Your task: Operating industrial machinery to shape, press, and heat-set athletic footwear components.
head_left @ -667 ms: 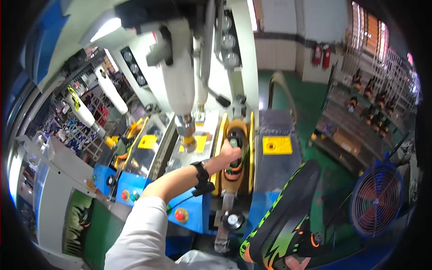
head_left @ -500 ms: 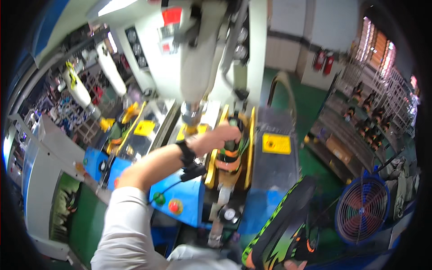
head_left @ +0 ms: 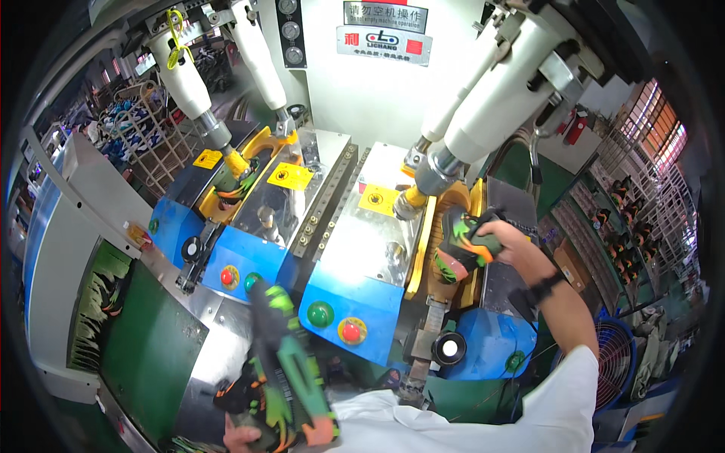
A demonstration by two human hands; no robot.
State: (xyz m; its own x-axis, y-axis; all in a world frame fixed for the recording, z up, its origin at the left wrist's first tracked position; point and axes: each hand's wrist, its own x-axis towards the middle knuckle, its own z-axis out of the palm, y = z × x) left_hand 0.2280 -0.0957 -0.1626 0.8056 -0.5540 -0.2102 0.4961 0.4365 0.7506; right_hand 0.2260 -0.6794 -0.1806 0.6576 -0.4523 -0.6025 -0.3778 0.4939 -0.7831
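Observation:
My right hand (head_left: 504,240) is closed on a black, green and orange sports shoe (head_left: 458,253), its fingers wrapped round one end. That shoe is tilted over the right-hand cradle, between its yellow side pads (head_left: 420,245), beside a press rod (head_left: 411,200) with a yellow tip. Low on the left, my left hand (head_left: 240,436) grips a similar black, green and orange shoe (head_left: 283,377), blurred by motion; most of its fingers are hidden. In the left-hand cradle, another such shoe (head_left: 229,185) sits under a yellow-tipped rod (head_left: 236,162).
Blue panels carry a red button (head_left: 352,331) and a green button (head_left: 320,314). Thick white press arms (head_left: 495,113) hang over the cradles. A shoe rack (head_left: 604,234) and a blue fan (head_left: 613,359) stand right. At left is a pale machine with a bristled opening (head_left: 98,309).
My left hand has drawn back from the right-hand cradle to the lower left with a shoe. My right hand has brought its shoe up to that cradle. The view has swung left.

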